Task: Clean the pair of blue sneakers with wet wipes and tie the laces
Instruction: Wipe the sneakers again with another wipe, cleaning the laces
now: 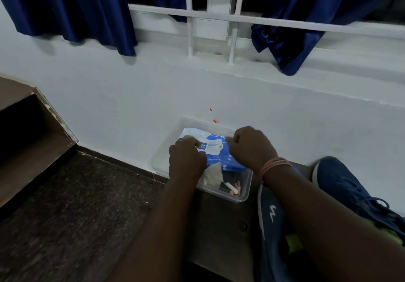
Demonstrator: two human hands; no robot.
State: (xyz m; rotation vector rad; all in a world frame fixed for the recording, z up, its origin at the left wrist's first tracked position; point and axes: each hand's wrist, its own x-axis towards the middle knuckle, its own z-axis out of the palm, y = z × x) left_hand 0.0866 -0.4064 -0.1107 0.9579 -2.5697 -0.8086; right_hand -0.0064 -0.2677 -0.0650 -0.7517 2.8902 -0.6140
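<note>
A blue and white wet wipes pack (213, 150) lies in a clear plastic tray (162, 154) on the floor by the white wall. My left hand (186, 161) presses on the pack's left side with curled fingers that pinch near its label. My right hand (251, 148) grips the pack's right edge, knuckles up. Two blue sneakers lie at the right: one (271, 220) under my right forearm with a white logo, the other (350, 187) against the wall with loose blue laces.
The tray also holds a grey cloth (213, 173) and small white and pink items (233, 188). A brown wooden shelf unit (28, 132) stands at the left. Dark blue curtains (72, 7) hang above a white window grille (232, 20). The dark speckled floor (76, 205) spreads at the lower left.
</note>
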